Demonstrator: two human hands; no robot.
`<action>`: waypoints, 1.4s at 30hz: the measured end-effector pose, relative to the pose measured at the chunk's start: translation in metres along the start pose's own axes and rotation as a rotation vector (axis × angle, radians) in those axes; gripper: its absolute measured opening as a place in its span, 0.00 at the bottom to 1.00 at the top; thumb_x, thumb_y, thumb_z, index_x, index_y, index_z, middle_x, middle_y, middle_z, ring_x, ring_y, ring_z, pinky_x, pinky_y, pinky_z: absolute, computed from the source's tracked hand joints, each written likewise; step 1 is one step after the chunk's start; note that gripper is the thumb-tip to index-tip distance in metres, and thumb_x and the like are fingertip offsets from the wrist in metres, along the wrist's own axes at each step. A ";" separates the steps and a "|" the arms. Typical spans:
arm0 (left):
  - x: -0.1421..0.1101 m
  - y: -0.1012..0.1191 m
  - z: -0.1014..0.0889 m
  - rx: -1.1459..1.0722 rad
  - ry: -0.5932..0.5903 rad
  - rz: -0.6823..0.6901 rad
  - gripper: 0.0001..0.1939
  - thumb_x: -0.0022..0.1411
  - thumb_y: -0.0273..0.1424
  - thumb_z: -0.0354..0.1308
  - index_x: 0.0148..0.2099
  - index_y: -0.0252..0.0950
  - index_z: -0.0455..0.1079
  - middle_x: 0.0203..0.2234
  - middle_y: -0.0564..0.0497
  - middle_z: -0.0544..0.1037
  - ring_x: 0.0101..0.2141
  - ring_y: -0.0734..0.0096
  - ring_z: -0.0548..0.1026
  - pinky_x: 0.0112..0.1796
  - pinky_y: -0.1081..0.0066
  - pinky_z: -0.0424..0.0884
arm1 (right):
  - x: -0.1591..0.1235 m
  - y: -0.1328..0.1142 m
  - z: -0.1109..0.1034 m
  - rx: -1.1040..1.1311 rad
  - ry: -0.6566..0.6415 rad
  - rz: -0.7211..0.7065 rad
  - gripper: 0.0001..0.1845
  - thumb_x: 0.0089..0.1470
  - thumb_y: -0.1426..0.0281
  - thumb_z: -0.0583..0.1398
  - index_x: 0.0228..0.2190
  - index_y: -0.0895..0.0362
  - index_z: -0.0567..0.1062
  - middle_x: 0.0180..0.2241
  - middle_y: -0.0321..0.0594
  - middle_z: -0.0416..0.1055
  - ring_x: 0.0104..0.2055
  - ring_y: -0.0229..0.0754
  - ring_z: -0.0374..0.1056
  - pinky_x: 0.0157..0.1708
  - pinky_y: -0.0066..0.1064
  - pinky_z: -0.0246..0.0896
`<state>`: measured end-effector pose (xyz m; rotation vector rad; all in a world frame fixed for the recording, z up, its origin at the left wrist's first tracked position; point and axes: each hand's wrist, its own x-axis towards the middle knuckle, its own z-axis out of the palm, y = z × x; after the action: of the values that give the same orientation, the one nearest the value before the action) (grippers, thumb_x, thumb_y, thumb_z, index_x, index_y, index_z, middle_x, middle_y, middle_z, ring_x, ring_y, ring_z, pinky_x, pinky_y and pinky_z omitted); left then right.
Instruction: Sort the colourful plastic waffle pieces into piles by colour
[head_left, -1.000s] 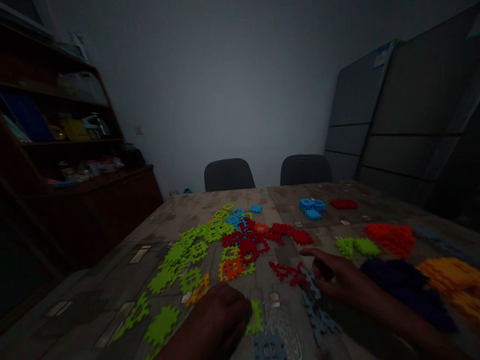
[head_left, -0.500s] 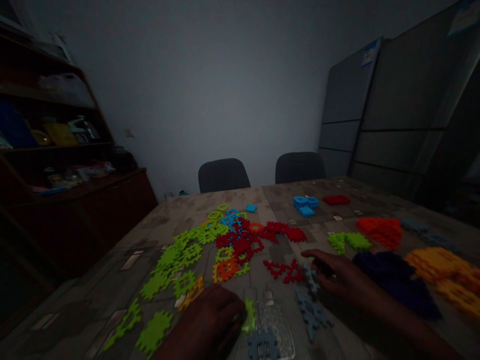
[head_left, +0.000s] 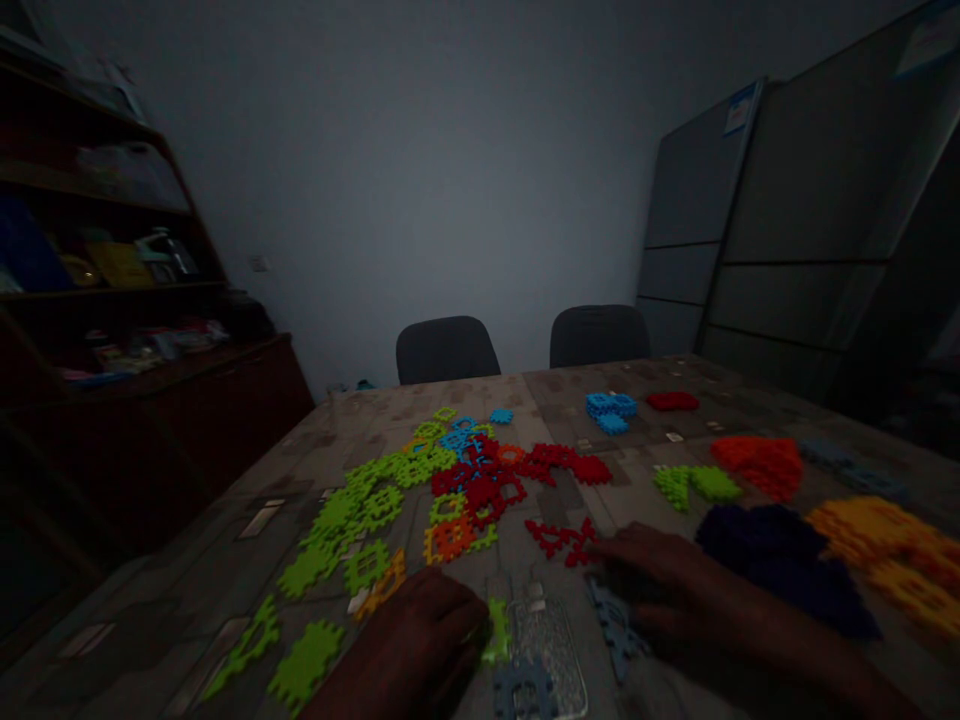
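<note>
Head view: right hand point(head_left: 667, 590) spread over grey-blue block point(head_left: 613, 628); left hand point(head_left: 405, 650) curled beside green block point(head_left: 496, 632).

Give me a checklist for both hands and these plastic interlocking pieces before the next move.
1. Right hand gripping the grey-blue interlocking piece: cannot tell, fingers lie over it in shadow.
2. Left hand touching the green piece: cannot tell, they sit very close.
3. Blue cluster apart from the dark red piece: ok.
4. Colours in the central heap lying separately: not ok, red, blue and green overlap.
5. Light on the hands: not ok, they are dim.
</note>
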<state>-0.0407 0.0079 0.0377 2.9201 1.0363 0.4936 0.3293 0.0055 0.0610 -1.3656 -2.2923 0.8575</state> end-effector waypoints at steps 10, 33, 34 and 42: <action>0.001 0.003 -0.002 -0.039 -0.025 -0.014 0.11 0.64 0.19 0.50 0.39 0.40 0.67 0.35 0.49 0.77 0.34 0.62 0.74 0.34 0.66 0.64 | -0.002 -0.028 0.011 -0.035 -0.186 0.156 0.59 0.45 0.73 0.74 0.71 0.39 0.56 0.76 0.39 0.44 0.77 0.67 0.35 0.72 0.65 0.30; 0.004 0.007 -0.009 -0.012 -0.049 -0.013 0.11 0.63 0.17 0.52 0.38 0.39 0.67 0.33 0.50 0.76 0.33 0.64 0.74 0.33 0.69 0.65 | 0.005 -0.038 0.017 -0.042 -0.089 0.096 0.47 0.52 0.68 0.69 0.70 0.45 0.63 0.72 0.45 0.59 0.73 0.62 0.52 0.70 0.55 0.47; 0.004 0.007 -0.010 -0.004 -0.059 -0.021 0.12 0.62 0.17 0.52 0.38 0.39 0.67 0.33 0.50 0.77 0.33 0.64 0.74 0.33 0.68 0.65 | 0.005 -0.038 0.017 -0.046 -0.089 0.098 0.46 0.52 0.68 0.69 0.70 0.46 0.64 0.71 0.46 0.59 0.73 0.63 0.52 0.70 0.56 0.47; 0.004 0.004 -0.007 -0.008 -0.048 0.027 0.10 0.64 0.19 0.51 0.40 0.40 0.68 0.35 0.48 0.78 0.34 0.63 0.75 0.34 0.67 0.66 | 0.005 -0.012 0.021 -0.024 -0.002 0.001 0.34 0.58 0.67 0.65 0.65 0.47 0.71 0.67 0.46 0.67 0.68 0.59 0.60 0.68 0.54 0.53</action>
<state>-0.0375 0.0070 0.0460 2.9271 0.9883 0.4242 0.3069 -0.0009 0.0531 -1.3762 -2.3112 0.8346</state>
